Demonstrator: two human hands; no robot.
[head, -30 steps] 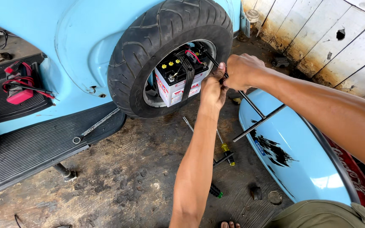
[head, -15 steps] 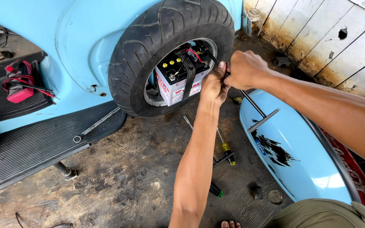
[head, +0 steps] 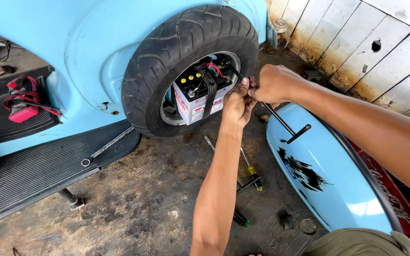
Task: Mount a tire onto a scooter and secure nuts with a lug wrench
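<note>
My left hand (head: 237, 102): closed on the T-handle wrench (head: 281, 118).
My right hand (head: 274, 84): closed on its shaft too.
Battery (head: 200, 92): inside the tyre (head: 186, 66), just left of my hands.

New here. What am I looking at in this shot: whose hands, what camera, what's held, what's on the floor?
One camera, worn on a person's head, looks down at their own two bare hands. The left hand and right hand meet on a long black T-handle wrench at the hub of a spare tyre on a light blue scooter. A strapped white battery sits inside the wheel. On the dirty concrete floor lie a yellow-handled screwdriver and a detached blue side panel.
</note>
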